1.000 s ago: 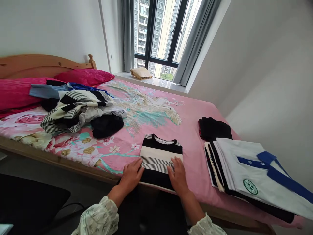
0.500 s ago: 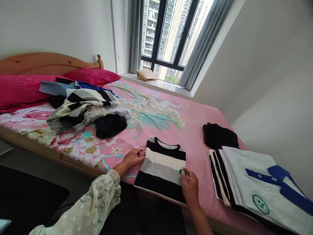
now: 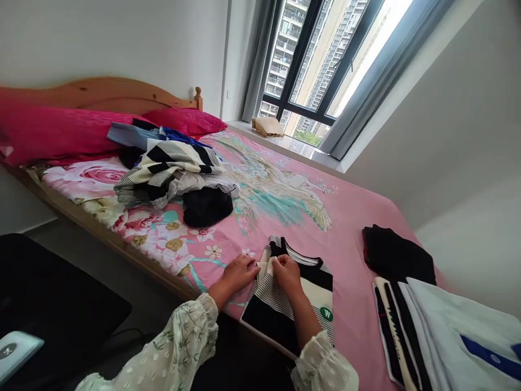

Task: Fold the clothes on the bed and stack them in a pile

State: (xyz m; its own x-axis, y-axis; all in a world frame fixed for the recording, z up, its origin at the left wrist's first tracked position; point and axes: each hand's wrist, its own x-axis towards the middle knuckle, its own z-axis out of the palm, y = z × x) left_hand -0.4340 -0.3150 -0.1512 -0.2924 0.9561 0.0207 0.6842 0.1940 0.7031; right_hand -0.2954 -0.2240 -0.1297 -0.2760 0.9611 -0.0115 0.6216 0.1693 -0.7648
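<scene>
A folded striped shirt (image 3: 285, 309) in black, cream and fine stripes lies at the bed's near edge, its round collar facing away from me. A green round badge sits on its right side. My left hand (image 3: 240, 271) is closed at the shirt's left edge, pinching a cream bit of its fabric. Close beside it, my right hand (image 3: 287, 274) reaches across the shirt and pinches the same left side, lifting the cloth a little. The fingertips of both hands nearly meet.
Rumpled clothes (image 3: 175, 168) lie heaped at the left by red pillows (image 3: 81, 133). On the right are a stack of folded shirts (image 3: 456, 331) and a folded black garment (image 3: 396, 252). A black surface (image 3: 61, 304) with a pale device (image 3: 18, 353) stands at lower left.
My right hand has moved left from the badge to the shirt's left edge. Both hands now pinch the fabric there, and it is slightly raised. The view has shifted.
</scene>
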